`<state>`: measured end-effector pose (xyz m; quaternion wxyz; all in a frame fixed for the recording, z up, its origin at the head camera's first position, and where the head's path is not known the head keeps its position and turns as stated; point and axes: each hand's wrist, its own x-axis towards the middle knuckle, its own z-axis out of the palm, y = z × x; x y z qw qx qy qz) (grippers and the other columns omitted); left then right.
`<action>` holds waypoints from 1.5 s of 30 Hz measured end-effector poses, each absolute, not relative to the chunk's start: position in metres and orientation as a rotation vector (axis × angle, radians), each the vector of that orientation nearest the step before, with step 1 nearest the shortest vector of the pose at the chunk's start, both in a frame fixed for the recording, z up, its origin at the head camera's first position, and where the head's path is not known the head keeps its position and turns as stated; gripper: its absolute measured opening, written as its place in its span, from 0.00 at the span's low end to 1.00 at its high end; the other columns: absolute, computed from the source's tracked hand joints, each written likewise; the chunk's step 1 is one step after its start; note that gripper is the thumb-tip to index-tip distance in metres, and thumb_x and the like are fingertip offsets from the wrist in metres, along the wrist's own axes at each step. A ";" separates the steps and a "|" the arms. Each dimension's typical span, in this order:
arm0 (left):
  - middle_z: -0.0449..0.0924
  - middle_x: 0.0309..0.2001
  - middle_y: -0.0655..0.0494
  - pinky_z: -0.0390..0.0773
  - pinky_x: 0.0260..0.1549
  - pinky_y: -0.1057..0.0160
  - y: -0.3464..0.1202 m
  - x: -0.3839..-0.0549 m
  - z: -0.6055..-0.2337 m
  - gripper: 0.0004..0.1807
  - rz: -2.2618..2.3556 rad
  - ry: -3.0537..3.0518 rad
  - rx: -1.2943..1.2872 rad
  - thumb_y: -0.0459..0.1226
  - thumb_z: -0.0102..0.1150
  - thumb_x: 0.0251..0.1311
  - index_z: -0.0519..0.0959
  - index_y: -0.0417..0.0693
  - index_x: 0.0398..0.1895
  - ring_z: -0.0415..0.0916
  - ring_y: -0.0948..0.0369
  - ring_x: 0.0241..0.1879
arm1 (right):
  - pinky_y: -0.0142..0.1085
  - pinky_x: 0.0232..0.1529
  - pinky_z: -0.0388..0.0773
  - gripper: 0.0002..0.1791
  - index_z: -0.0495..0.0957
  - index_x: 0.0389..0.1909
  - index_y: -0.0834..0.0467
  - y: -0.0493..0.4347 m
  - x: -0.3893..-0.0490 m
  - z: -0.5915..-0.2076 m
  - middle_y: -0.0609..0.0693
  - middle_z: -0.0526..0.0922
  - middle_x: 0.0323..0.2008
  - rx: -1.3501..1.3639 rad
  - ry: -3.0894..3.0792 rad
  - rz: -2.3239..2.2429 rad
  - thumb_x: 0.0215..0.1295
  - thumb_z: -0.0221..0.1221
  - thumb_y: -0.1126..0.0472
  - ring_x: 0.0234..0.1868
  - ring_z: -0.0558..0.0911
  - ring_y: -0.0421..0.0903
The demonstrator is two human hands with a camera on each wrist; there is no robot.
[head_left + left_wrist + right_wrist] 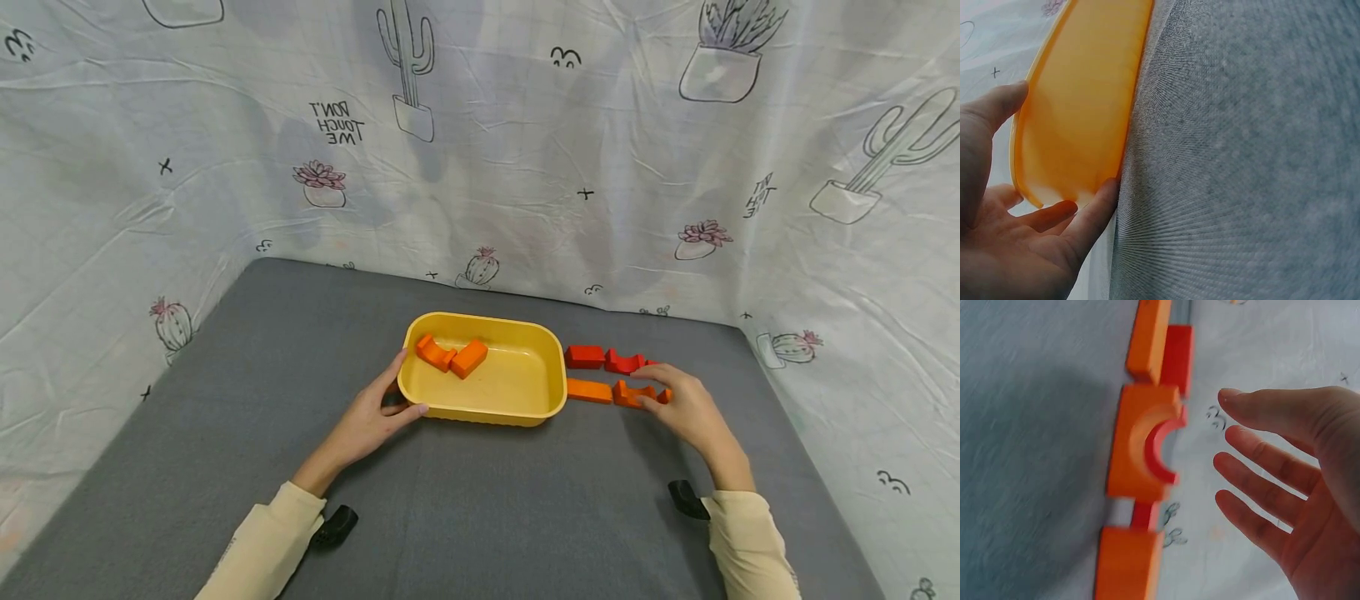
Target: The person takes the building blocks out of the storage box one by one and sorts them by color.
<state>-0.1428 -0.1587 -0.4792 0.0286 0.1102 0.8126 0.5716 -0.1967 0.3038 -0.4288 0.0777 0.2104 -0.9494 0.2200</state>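
My left hand (369,421) grips the left end of a yellow plastic bin (517,383), thumb at the near rim and fingers along the end wall. Inside the bin, at its left, lie an orange arch block (433,353) and an orange rectangular block (469,358). My right hand (693,408) hovers with parted fingers over the right end of two block rows, holding nothing. The near row has an orange bar (589,391), an orange arch block (1125,450) and another orange block (1125,562). Behind stand a red rectangular block (585,357) and a red arch block (622,363), with more red partly hidden.
A grey cloth-covered table (480,517) lies under everything. White sheeting (510,150) printed with cacti rises behind and on both sides. The bin's right end stands close against the left ends of the block rows. Black straps (335,527) show at both wrists.
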 end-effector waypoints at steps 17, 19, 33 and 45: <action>0.47 0.77 0.45 0.78 0.53 0.54 -0.160 -0.144 -0.482 0.51 1.763 2.514 0.350 0.44 0.67 0.61 0.44 0.54 0.80 0.63 0.48 0.67 | 0.53 0.45 0.82 0.16 0.84 0.47 0.61 0.254 -0.202 -0.417 0.56 0.83 0.48 0.750 -2.725 0.830 0.56 0.70 0.69 0.47 0.82 0.56; 0.47 0.77 0.45 0.78 0.53 0.54 -0.160 -0.144 -0.482 0.52 1.759 2.517 0.352 0.45 0.67 0.60 0.44 0.54 0.80 0.63 0.48 0.67 | 0.52 0.46 0.82 0.16 0.84 0.47 0.60 0.247 -0.204 -0.416 0.55 0.83 0.48 0.786 -2.710 0.854 0.56 0.70 0.68 0.48 0.82 0.55; 0.47 0.76 0.44 0.78 0.54 0.55 -0.162 -0.145 -0.483 0.52 1.751 2.517 0.357 0.45 0.67 0.60 0.43 0.55 0.80 0.62 0.48 0.67 | 0.49 0.45 0.83 0.17 0.82 0.51 0.59 0.197 -0.217 -0.406 0.52 0.81 0.52 0.949 -2.672 1.178 0.60 0.68 0.66 0.49 0.81 0.57; 0.46 0.77 0.46 0.78 0.53 0.56 -0.162 -0.143 -0.482 0.52 1.739 2.522 0.372 0.47 0.67 0.60 0.42 0.55 0.80 0.60 0.48 0.68 | 0.43 0.48 0.83 0.19 0.80 0.54 0.62 0.148 -0.233 -0.419 0.59 0.77 0.59 1.068 -2.763 1.270 0.61 0.67 0.65 0.58 0.77 0.52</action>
